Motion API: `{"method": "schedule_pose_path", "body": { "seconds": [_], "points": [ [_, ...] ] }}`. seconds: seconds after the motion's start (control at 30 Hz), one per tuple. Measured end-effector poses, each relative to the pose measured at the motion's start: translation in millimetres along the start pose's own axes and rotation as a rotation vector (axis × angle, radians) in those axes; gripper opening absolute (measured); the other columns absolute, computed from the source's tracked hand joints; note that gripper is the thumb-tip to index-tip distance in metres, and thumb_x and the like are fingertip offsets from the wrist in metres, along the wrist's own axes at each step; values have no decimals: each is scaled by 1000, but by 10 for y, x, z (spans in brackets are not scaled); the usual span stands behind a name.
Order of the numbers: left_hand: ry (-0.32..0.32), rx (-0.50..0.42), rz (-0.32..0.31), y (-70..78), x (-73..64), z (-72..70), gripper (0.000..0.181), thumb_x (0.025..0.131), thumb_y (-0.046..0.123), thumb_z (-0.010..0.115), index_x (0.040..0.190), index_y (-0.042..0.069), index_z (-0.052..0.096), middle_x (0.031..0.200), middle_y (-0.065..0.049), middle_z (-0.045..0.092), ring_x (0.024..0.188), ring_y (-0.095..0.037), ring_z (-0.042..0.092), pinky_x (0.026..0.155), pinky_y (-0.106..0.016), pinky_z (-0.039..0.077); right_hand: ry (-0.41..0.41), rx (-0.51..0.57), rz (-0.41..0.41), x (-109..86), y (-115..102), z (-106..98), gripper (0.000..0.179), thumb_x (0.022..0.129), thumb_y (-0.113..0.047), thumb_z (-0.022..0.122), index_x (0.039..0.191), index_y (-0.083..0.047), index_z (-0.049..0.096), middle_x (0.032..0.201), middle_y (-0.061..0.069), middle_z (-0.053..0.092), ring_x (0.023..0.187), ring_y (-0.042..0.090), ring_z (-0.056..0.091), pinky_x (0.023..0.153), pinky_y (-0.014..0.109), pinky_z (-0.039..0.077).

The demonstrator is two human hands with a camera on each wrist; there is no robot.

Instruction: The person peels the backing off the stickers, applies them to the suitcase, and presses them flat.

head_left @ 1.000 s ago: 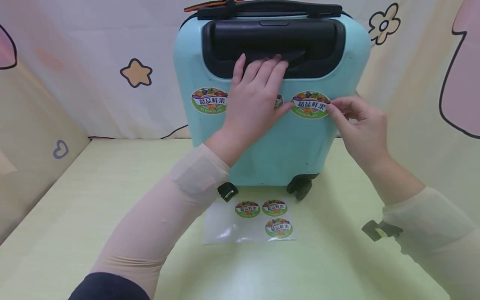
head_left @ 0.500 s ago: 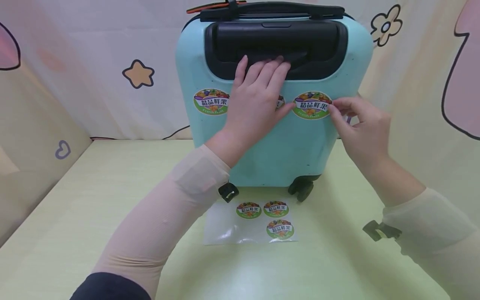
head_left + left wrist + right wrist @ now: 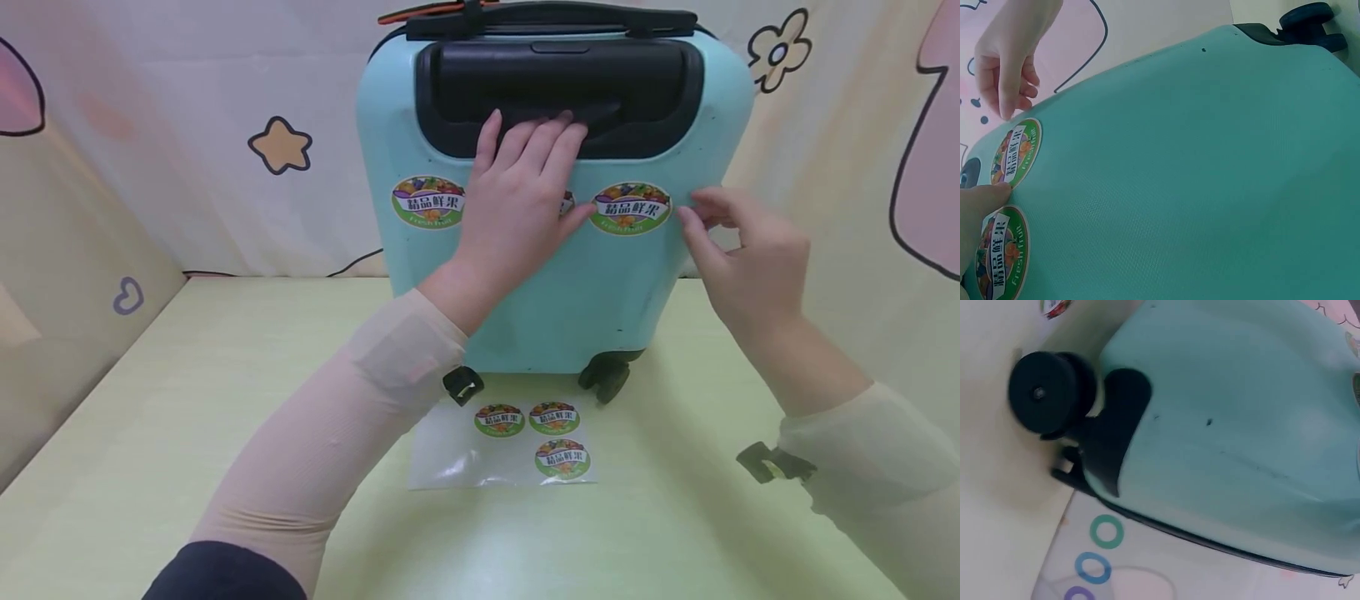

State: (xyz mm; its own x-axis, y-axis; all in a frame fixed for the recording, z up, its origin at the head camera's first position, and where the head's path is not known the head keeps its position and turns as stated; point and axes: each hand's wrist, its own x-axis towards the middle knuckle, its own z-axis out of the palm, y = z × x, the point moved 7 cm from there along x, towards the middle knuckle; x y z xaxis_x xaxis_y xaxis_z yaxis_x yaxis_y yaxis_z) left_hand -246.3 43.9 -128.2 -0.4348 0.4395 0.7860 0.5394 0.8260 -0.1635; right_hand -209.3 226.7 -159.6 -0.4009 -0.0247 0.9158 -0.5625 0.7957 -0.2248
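A light-blue suitcase (image 3: 555, 292) stands upright, with a row of oval fruit stickers across its front. My left hand (image 3: 517, 200) rests on the suitcase with fingers extended up to the black handle recess (image 3: 558, 75), covering most of the middle sticker. Its thumb touches the left edge of the right sticker (image 3: 632, 209). The left sticker (image 3: 429, 202) is partly behind that hand. Just off the right sticker's outer edge, my right hand (image 3: 757, 258) hovers with loosely bent fingers and holds nothing; the left wrist view shows this right hand (image 3: 1010, 69) beside the suitcase's edge.
On the pale table (image 3: 247, 400), a sticker sheet (image 3: 465, 462) with 3 oval stickers lies in front of the suitcase. A caster wheel (image 3: 606, 379) supports its right corner. Behind hangs a patterned curtain (image 3: 187, 150).
My right hand has let go of the right sticker's edge and moved a little to the right. The left hand keeps its place on the suitcase. The head view has shifted slightly.
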Motion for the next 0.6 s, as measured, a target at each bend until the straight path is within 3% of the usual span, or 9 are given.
{"method": "schedule_pose_path", "body": {
  "seconds": [0.07, 0.17, 0.23, 0.3, 0.43, 0.6],
  "points": [
    [4, 0, -1, 4, 0, 3, 63, 86, 51, 59, 133, 11, 49, 137, -3, 48, 124, -21, 39, 112, -40, 3, 50, 13, -109, -77, -51, 5, 19, 87, -12, 65, 96, 4, 69, 87, 19, 68, 80, 33, 63, 76, 23, 47],
    [6, 5, -3, 4, 0, 2, 63, 86, 51, 60, 133, 11, 50, 137, -3, 49, 124, -21, 40, 112, -40, 4, 64, -5, -361, -277, -209, 128, 24, 88, -16, 60, 100, 3, 68, 94, 18, 68, 82, 36, 61, 71, 43, 49],
    [6, 10, -3, 3, 1, 1, 63, 86, 51, 60, 133, 10, 50, 137, -4, 49, 124, -21, 40, 112, -40, 4, 6, -65, -499, -424, -299, 273, 31, 91, -22, 54, 110, 1, 65, 109, 16, 65, 95, 35, 60, 74, 51, 46],
    [4, 13, -3, 2, 1, 1, 63, 86, 50, 60, 133, 10, 50, 137, -4, 49, 124, -21, 40, 112, -40, 4, -83, -144, -587, -541, -344, 423, 40, 96, -27, 46, 123, 0, 58, 127, 14, 56, 113, 32, 54, 87, 52, 41],
    [-1, 20, 1, 7, 4, 7, 63, 86, 50, 59, 134, 10, 49, 137, -4, 49, 125, -21, 40, 112, -40, 4, -191, -273, -606, -641, -320, 615, 52, 100, -34, 34, 136, 2, 43, 145, 13, 36, 133, 27, 33, 104, 55, 24],
    [3, 24, 6, 7, 7, 1, 62, 86, 51, 58, 133, 10, 49, 137, -3, 49, 124, -21, 40, 112, -40, 4, -200, -355, -581, -626, -249, 699, 55, 101, -38, 28, 138, 1, 42, 146, 12, 35, 134, 25, 31, 104, 58, 22]
  ]
}}
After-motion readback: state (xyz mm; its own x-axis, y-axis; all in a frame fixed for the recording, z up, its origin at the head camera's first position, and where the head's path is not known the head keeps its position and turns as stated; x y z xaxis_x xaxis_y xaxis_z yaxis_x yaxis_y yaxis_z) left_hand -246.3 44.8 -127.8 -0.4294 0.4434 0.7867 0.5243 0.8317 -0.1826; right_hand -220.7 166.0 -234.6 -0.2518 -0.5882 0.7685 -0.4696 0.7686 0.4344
